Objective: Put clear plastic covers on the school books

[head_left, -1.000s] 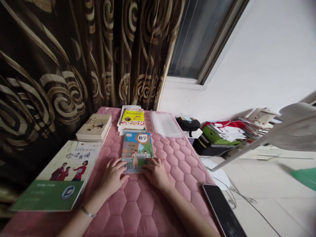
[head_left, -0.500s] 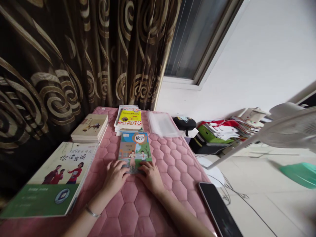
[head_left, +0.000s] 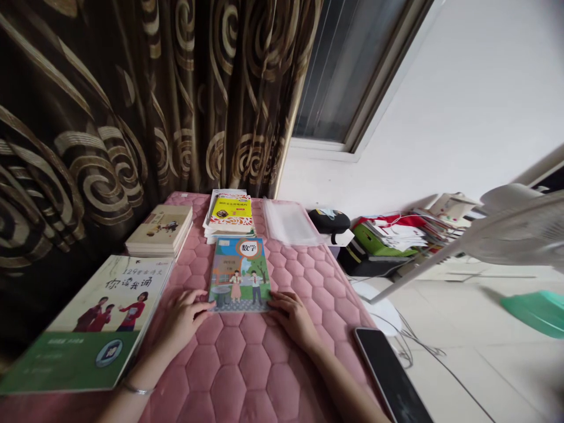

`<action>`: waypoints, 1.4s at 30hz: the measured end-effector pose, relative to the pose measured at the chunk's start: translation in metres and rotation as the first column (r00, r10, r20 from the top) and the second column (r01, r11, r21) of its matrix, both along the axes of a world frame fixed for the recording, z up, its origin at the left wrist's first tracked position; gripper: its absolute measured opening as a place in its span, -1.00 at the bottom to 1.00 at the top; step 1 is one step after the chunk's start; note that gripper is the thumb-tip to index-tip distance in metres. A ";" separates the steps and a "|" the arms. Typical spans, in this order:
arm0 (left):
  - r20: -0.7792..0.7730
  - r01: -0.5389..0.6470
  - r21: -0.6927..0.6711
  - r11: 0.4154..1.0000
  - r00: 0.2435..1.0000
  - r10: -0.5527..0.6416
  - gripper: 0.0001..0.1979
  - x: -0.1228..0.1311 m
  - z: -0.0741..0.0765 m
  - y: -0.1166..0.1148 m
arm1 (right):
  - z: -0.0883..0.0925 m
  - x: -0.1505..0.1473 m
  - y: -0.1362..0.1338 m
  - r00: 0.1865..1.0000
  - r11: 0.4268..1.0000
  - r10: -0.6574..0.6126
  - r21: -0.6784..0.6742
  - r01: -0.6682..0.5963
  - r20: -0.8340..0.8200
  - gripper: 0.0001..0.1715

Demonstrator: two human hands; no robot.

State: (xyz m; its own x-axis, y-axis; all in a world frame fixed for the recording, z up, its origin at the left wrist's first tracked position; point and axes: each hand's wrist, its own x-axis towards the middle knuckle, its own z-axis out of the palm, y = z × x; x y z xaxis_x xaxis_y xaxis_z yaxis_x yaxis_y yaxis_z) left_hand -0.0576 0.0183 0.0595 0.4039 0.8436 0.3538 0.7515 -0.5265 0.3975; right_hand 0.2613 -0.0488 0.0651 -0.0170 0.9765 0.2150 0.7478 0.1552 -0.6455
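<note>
A mathematics textbook [head_left: 240, 273] with a blue-and-green illustrated cover lies flat on the pink quilted surface [head_left: 229, 388]. My left hand [head_left: 187, 314] rests at its lower left corner, fingers stretched out and a bracelet on the wrist. At the lower right corner, the fingertips of my right hand [head_left: 295, 317] meet the book's edge, also outstretched. Neither hand is wrapped round the book. Just behind it sits a pile of booklets [head_left: 231, 208] with a yellow-covered one on top. Clear plastic sheets or covers [head_left: 293, 222] lie to the right of that pile.
On the left are a large green-and-white book [head_left: 101, 323] and a stack of beige books [head_left: 161, 226]. A phone [head_left: 392, 370] lies at the right edge. Beyond it stand a white fan [head_left: 506, 223] and a heap of papers and bags [head_left: 392, 235]. A patterned curtain [head_left: 154, 106] hangs behind.
My hands have moved apart, from on the lower part of the textbook's cover to its two lower corners. More of the cover shows. The book has hardly shifted.
</note>
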 end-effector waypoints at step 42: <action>-0.035 -0.147 -0.110 0.983 0.989 0.144 -0.75 0.016 0.006 -0.012 | 0.007 0.001 -0.003 0.992 0.997 0.058 -0.053 -0.052 0.115 -0.67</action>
State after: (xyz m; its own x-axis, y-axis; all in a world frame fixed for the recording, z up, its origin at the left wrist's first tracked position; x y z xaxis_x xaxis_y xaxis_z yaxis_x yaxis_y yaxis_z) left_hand -0.0416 0.0065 0.0654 0.2817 0.9278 0.2446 0.8281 -0.3638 0.4265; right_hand 0.2620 -0.0517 0.0718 -0.0932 0.9827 0.1598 0.8095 0.1682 -0.5624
